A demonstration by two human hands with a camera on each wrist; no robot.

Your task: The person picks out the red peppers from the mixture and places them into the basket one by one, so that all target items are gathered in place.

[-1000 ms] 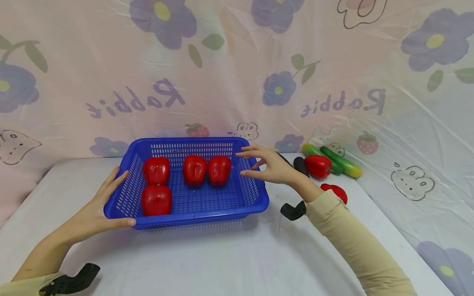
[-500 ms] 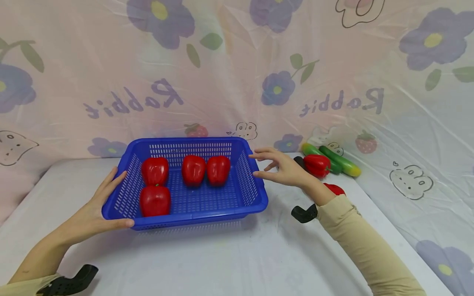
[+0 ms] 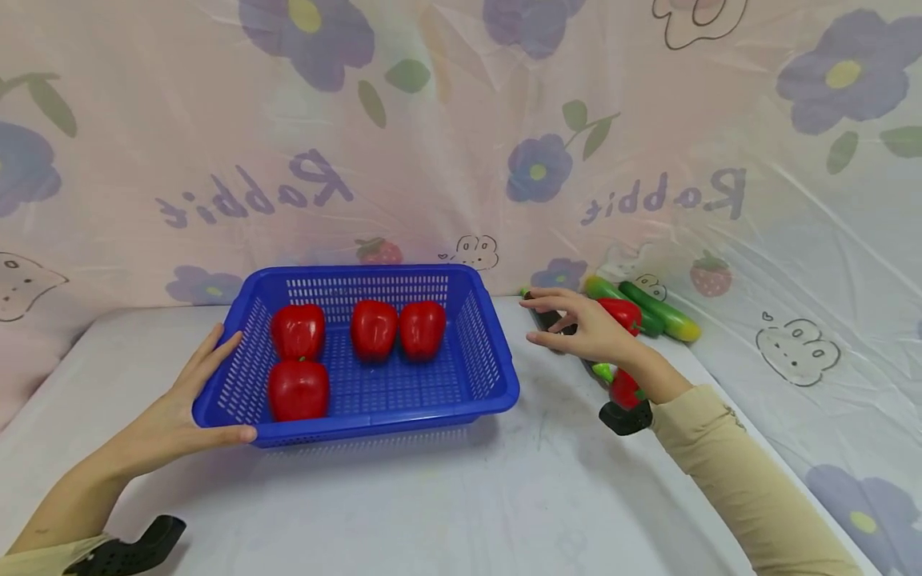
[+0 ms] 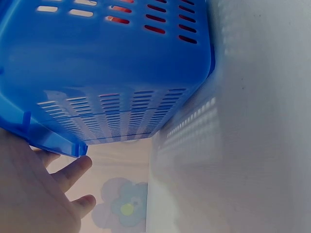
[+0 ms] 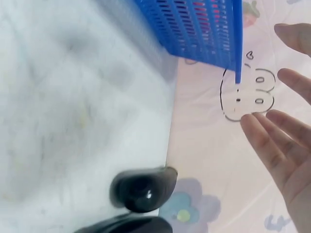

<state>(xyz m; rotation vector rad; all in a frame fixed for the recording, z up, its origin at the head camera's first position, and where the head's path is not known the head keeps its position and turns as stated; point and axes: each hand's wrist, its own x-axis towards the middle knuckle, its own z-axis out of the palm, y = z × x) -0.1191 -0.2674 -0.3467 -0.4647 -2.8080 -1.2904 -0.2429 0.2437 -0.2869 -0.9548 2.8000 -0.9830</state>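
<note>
A blue plastic basket [image 3: 403,412] with slotted sides stands on the white table. Inside it are several red bell peppers, among them a front-left pepper [image 3: 298,390] and a right one [image 3: 422,330]. My left hand [image 3: 176,408] holds the basket's left end, with the thumb on the front rim and the fingers along the left rim. My right hand [image 3: 587,328] is in the air to the right of the basket, holding nothing, its fingers spread apart. Dark eggplants [image 5: 146,190] lie on the table below it, partly hidden by the hand in the head view.
Right of my right hand lie green cucumbers [image 3: 659,310] with yellow tips and a red bell pepper [image 3: 621,314]. Another red pepper [image 3: 625,390] shows partly behind my right wrist. A patterned cloth [image 3: 432,160] hangs behind the table.
My right hand has moved right, from over the basket's right rim to above the eggplants. My left hand has stayed at the basket's left end, and the peppers inside have not moved.
</note>
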